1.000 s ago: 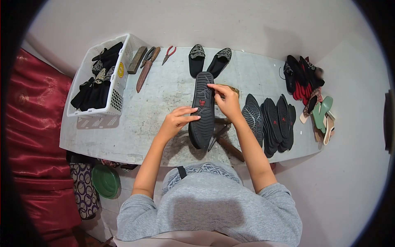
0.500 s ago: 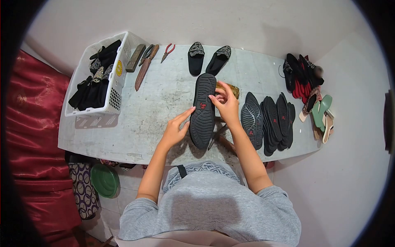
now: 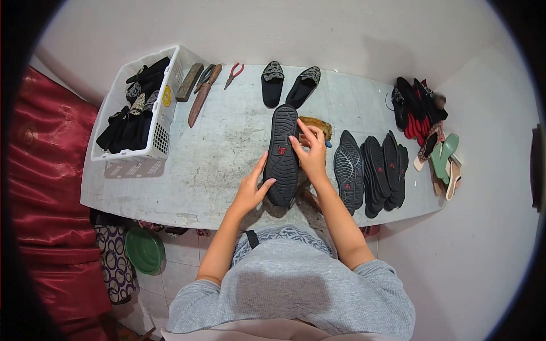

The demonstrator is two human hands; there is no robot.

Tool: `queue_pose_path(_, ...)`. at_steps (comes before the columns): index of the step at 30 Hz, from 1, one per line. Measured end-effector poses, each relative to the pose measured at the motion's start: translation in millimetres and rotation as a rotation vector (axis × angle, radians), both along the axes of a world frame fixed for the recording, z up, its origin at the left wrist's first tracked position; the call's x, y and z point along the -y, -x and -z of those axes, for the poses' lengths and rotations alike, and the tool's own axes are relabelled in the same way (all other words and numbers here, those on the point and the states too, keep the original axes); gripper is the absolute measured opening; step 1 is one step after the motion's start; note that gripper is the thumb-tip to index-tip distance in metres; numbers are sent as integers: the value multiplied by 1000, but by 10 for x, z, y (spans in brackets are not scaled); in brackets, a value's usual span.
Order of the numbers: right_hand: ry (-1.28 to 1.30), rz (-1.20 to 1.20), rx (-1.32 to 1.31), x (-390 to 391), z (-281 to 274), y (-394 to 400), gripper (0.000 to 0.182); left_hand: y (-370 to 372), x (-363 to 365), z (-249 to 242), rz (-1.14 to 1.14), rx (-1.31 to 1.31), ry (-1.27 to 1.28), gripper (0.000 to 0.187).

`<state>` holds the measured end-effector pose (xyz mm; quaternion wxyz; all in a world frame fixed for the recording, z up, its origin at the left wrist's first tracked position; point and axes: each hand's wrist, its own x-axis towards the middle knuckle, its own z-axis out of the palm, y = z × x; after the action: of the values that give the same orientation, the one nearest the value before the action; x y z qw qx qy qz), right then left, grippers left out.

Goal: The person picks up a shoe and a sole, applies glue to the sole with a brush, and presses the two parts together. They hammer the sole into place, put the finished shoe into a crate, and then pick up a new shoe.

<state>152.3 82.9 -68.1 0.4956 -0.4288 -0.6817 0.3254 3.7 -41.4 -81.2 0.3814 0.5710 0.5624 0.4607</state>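
Observation:
A black shoe (image 3: 280, 181) is held over the table with its ridged sole facing up and a red mark at mid-sole. Along its left edge, my left hand (image 3: 250, 184) grips it, thumb lying over the sole's lower half. My right hand (image 3: 310, 152) holds the opposite edge higher up, thumb on the sole and fingers along the side. Behind the toe stand two black slip-on shoes (image 3: 273, 90) with patterned vamps. A brownish-yellow block (image 3: 318, 124) and a small blue item, partly covered by my right hand, lie beyond it.
Several black soles (image 3: 375, 170) lie in overlapping piles at right. Farther right are black-and-red shoe parts (image 3: 418, 108) and green sandals (image 3: 442, 156). At left stand a white basket (image 3: 162, 128) of black shoes, a sheathed knife (image 3: 200, 101), a sharpening block (image 3: 189, 83) and red-handled pliers (image 3: 234, 75).
My left thumb has come over onto the sole, and that hand now wraps the edge more closely. My right fingers have straightened along the side. The shoe stays nearly in place.

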Motion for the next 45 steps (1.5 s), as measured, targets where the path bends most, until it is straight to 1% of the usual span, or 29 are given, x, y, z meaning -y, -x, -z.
queue_pose_path(4, 69, -57, -24, -22, 33, -47, 47, -11, 14, -10, -22, -48, -8, 67)
queue_pose_path(6, 131, -133, 17, -46, 27, -84, 48, -2, 9, 19, -30, -81, -21, 68)
queue_pose_path(8, 107, -138, 39, -59, 18, -116, 46, 2, 8, 39, -43, -118, -75, 69)
queue_pose_path(10, 87, -142, 60, -72, 19, -160, 43, 9, 9, -65, -45, -140, -83, 68)
queue_pose_path(12, 63, -200, 7, -114, 12, -214, 38, 54, -32, -114, -48, -163, -91, 68)
queue_pose_path(13, 139, -212, -17, -148, 6, -239, 37, 106, -78, -126, -58, -173, -93, 67)
queue_pose_path(14, 139, -212, -18, -165, 12, -243, 37, 152, -131, -139, -69, -184, -95, 66)
queue_pose_path(15, 333, -193, -181, -158, -60, -231, 38, 189, -209, -116, -67, -125, -97, 64)
queue_pose_path(16, 526, -172, -345, -160, -98, -217, 41, 200, -296, -129, -68, -126, -97, 64)
queue_pose_path(17, 536, -169, -328, -189, -70, -200, 44, 189, -396, -145, -88, -49, -81, 63)
queue_pose_path(18, 535, -169, -329, -226, -21, -159, 44, 169, -504, -163, -107, 29, -67, 62)
queue_pose_path(19, 459, -130, -295, -254, 16, -90, 44, 135, -626, -145, -105, 28, -69, 62)
queue_pose_path(20, 383, -91, -261, -276, 54, -27, 44, 84, -757, -110, -101, 120, -61, 61)
queue_pose_path(21, 393, -116, -302, -276, 41, 43, 45, 38, -878, -79, -97, 211, -53, 60)
queue_pose_path(22, 391, -115, -301, -287, 38, 112, 45, -2, -986, -80, -95, 211, -54, 60)
queue_pose_path(24, 331, -139, -211, -327, 40, 229, 46, -71, -1171, -76, -84, 310, -97, 58)
queue_pose_path(25, 336, -174, -182, -343, 50, 275, 46, -94, -1228, -66, -82, 420, -61, 55)
queue_pose_path(28, 253, -190, -213, -381, 133, 309, 42, -108, -1209, -97, -86, 494, -13, 50)
queue_pose_path(29, 250, -192, -216, -402, 168, 303, 42, -102, -1213, -105, -87, 492, -16, 50)
queue_pose_path(31, 118, -231, -200, -379, 137, 297, 41, -93, -1214, -91, -92, 415, -66, 48)
queue_pose_path(32, 116, -231, -199, -356, 127, 308, 41, -94, -1211, -82, -92, 415, -68, 48)
queue_pose_path(34, 166, -144, -247, -331, 123, 336, 39, -105, -1205, -102, -121, 442, -37, 46)
queue_pose_path(38, 215, -167, -241, -362, 151, 317, 37, -112, -1183, -166, -144, 452, 0, 46)
queue_pose_path(40, 213, -144, -210, -352, 108, 317, 37, -131, -1163, -234, -177, 528, 58, 44)
queue_pose_path(42, 232, -148, -224, -339, 103, 322, 37, -128, -1166, -226, -182, 505, 47, 44)
queue_pose_path(44, 256, -192, -321, -350, 132, 333, 38, -126, -1157, -220, -186, 482, 34, 44)
queue_pose_path(45, 270, -219, -306, -354, 137, 325, 40, -129, -1149, -220, -186, 440, 24, 44)
